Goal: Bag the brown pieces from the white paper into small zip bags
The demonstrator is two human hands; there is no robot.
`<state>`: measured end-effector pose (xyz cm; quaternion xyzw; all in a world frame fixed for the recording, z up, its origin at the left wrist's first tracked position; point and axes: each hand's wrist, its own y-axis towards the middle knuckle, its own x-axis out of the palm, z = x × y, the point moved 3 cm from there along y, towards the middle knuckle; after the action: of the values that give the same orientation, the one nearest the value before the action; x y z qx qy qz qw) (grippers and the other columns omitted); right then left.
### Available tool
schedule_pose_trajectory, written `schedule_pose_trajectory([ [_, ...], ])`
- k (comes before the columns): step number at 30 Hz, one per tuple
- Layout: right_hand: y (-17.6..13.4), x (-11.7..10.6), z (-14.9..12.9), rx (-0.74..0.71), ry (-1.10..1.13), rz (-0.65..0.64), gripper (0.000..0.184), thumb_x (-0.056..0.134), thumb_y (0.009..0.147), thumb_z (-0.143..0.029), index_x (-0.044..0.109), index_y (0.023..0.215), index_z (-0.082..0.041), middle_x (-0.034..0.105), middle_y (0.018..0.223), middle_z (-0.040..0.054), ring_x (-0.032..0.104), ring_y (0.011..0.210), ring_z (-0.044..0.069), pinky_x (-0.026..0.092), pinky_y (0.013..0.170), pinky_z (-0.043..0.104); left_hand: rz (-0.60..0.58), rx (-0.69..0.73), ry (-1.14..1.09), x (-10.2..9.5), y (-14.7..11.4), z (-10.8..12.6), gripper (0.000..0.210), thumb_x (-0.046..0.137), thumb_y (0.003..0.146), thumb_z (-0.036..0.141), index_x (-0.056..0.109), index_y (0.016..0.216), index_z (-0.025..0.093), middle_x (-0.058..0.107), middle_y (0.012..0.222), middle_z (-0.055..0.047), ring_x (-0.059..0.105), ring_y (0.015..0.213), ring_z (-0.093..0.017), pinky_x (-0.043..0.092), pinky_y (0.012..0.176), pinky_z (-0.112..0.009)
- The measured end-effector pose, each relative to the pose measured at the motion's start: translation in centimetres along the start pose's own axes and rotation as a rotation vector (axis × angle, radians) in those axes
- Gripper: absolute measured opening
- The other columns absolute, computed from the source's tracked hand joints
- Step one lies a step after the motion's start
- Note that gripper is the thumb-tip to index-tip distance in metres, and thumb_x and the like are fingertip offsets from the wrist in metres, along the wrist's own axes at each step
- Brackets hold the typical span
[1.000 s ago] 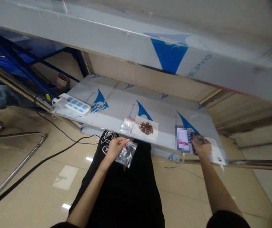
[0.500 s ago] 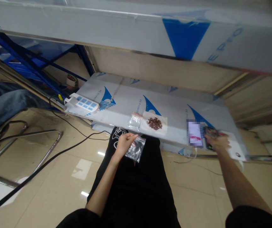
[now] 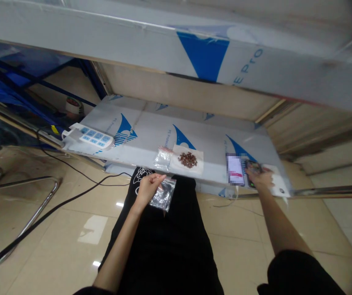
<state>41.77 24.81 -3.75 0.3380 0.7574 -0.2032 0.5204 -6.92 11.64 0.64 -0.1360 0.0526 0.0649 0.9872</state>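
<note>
My left hand (image 3: 149, 189) pinches the top edge of a clear plastic zip bag (image 3: 164, 196), which hangs flat over the dark trousers on my lap. Out to the right, my right hand (image 3: 264, 179) reaches over a dark phone (image 3: 249, 167) lying on the shelf, a finger touching its screen and the other fingers apart. A second phone (image 3: 235, 169) with a lit, partly blurred screen lies just left of it. Between my hands, a pile of small brown capsule-like pieces (image 3: 188, 159) sits on a white sheet (image 3: 198, 164), beside more clear bags (image 3: 162, 159).
A white power strip (image 3: 96, 137) lies at the shelf's left end. The film-covered shelf (image 3: 139, 153) sits under a higher one (image 3: 117, 45). Under my right hand is a white flat thing (image 3: 278, 186). Black cable (image 3: 80, 196) and a metal chair frame (image 3: 51, 194) are at left.
The whole view has shifted, so the shelf and my hands appear further left. My left hand keeps its pinch on the bag, and my right hand stays at the dark phone.
</note>
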Motion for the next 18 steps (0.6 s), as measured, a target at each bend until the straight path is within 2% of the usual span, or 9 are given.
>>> schedule_pose_trajectory([
  [4, -0.9, 0.2, -0.2, 0.044, -0.050, 0.050, 0.087, 0.074, 0.050, -0.049, 0.033, 0.121, -0.019, 0.053, 0.118, 0.0188, 0.048, 0.112, 0.035, 0.031, 0.095, 0.048, -0.005, 0.013, 0.009, 0.0, 0.1, -0.2, 0.036, 0.060, 0.070, 0.050, 0.061, 0.067, 0.014, 0.053, 0.043, 0.005, 0.039, 0.038, -0.006, 0.027, 0.042, -0.017],
  [8, -0.8, 0.2, -0.6, 0.059, -0.066, 0.051, 0.087, 0.072, 0.053, -0.050, 0.031, 0.122, -0.017, 0.048, 0.122, 0.0209, 0.045, 0.115, 0.035, 0.034, 0.095, 0.047, -0.005, 0.012, 0.027, 0.2, 0.2, -0.4, 0.037, 0.060, 0.070, 0.051, 0.061, 0.067, 0.014, 0.054, 0.043, 0.004, 0.042, 0.038, -0.007, 0.028, 0.042, -0.018],
  [14, 0.2, 0.4, -1.0, 0.052, -0.098, 0.011, 0.081, 0.072, 0.053, -0.047, 0.037, 0.118, -0.017, 0.048, 0.123, 0.0212, 0.043, 0.117, 0.037, 0.035, 0.095, 0.046, -0.023, 0.015, 0.056, 0.6, 0.2, -0.2, 0.037, 0.059, 0.071, 0.050, 0.063, 0.070, 0.014, 0.055, 0.043, 0.003, 0.044, 0.040, -0.007, 0.031, 0.044, -0.018],
  [18, 0.5, 0.7, -0.9, 0.031, -0.129, 0.015, 0.084, 0.071, 0.053, -0.049, 0.036, 0.120, -0.014, 0.048, 0.123, 0.0230, 0.044, 0.116, 0.038, 0.035, 0.094, 0.047, -0.029, 0.018, 0.045, 0.8, 0.0, 0.3, 0.036, 0.059, 0.071, 0.050, 0.064, 0.069, 0.014, 0.055, 0.043, 0.003, 0.044, 0.040, -0.007, 0.031, 0.044, -0.018],
])
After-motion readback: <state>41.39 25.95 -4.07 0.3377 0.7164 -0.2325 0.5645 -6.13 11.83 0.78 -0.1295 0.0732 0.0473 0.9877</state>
